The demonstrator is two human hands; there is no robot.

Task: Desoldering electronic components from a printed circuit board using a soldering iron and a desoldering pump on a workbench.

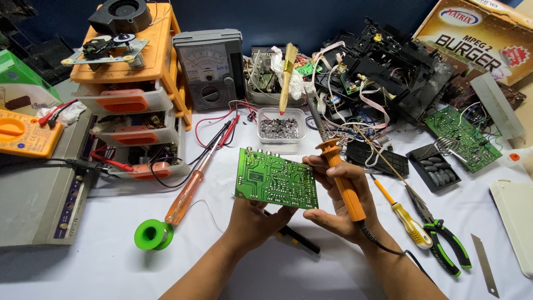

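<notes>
My left hand (252, 219) grips the lower edge of a green circuit board (276, 178) and holds it up over the white table, solder side toward me. My right hand (338, 200) is wrapped around the orange handle of a soldering iron (345, 183), just right of the board. The iron's tip points up and away toward the back, and its black cord runs down past my right wrist. A black tool (300, 239) lies on the table under my hands.
An orange-handled screwdriver (186, 197) and a green solder spool (154, 234) lie at left. A yellow screwdriver (405, 216), green-handled pliers (441, 239) and a blade (484, 265) lie at right. Behind stand an analog meter (210, 68), orange drawers (130, 83), a clear tub (280, 128) and dismantled electronics (388, 61).
</notes>
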